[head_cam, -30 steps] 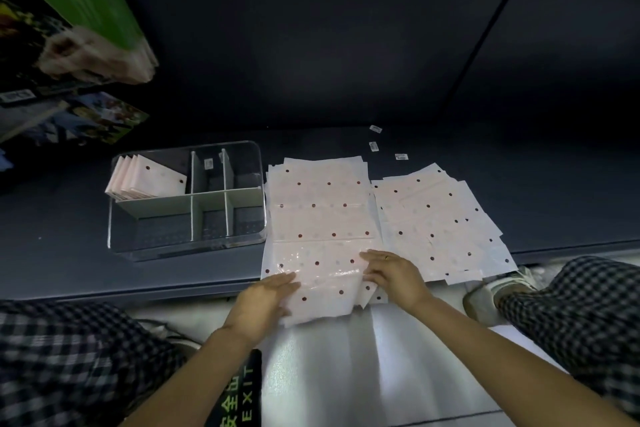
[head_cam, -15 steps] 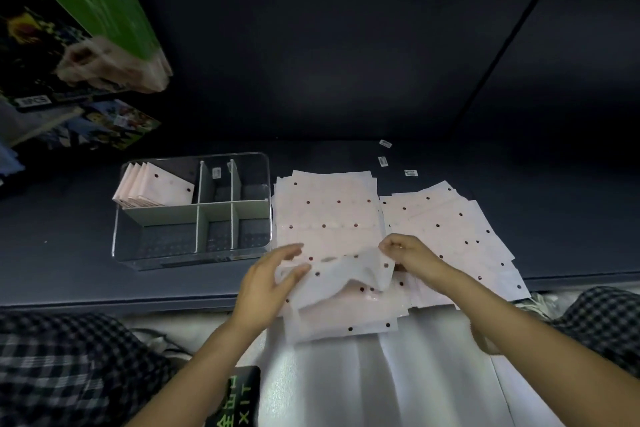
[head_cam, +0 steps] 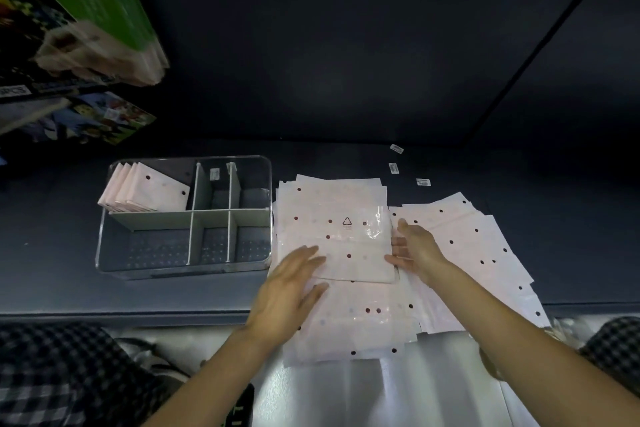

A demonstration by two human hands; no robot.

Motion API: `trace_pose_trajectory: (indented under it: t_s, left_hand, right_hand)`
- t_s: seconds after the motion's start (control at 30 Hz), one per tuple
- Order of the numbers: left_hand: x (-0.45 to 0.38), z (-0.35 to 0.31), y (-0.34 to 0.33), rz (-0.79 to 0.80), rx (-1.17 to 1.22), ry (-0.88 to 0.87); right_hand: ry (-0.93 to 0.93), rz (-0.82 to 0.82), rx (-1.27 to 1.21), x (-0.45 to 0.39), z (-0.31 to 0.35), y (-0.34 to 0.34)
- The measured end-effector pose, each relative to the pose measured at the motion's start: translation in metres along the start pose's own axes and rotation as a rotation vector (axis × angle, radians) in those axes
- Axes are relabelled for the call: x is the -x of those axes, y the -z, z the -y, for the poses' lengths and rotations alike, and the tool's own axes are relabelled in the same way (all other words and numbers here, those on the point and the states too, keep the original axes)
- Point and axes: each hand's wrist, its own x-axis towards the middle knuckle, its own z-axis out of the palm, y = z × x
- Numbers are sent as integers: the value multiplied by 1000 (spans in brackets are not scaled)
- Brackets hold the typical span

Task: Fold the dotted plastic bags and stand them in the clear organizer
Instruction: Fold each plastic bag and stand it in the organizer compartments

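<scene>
A pile of pale pink dotted plastic bags (head_cam: pixel 349 326) lies on the dark shelf in front of me. On top of it sits one bag folded in half (head_cam: pixel 346 239), recycling mark facing up. My left hand (head_cam: pixel 287 291) presses flat on its near left corner with straight fingers. My right hand (head_cam: pixel 414 248) lies open against its right edge. A second spread of dotted bags (head_cam: pixel 485 253) fans out to the right. The clear organizer (head_cam: pixel 145 267) stands to the left, with several folded bags (head_cam: pixel 145 189) upright in its back left compartment.
Three small white labels (head_cam: pixel 394 168) lie on the shelf behind the bags. Colourful boxed goods (head_cam: pixel 79 45) hang over the shelf at the upper left. My checked trouser legs (head_cam: pixel 52 374) flank a silvery floor strip below the shelf edge.
Both hands lifted the near end of the top bag and folded it away from me over itself. They now rest flat on the folded bag.
</scene>
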Motion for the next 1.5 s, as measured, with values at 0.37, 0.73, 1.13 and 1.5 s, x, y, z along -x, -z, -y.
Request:
trace_pose_trajectory:
  t_s: [0.37, 0.73, 1.13, 1.5]
  left_hand:
    - [10, 15, -29, 324, -569, -163]
    - [26, 54, -16, 383, -439, -114]
    - [25, 47, -18, 354, -290, 10]
    - [13, 34, -1, 197, -111, 67]
  right_hand:
    - [1057, 281, 1436, 34, -81, -12]
    - [1231, 76, 1604, 37, -95, 44]
    - [1195, 54, 1326, 28, -69, -24]
    - [962, 303, 1335, 38, -53, -12]
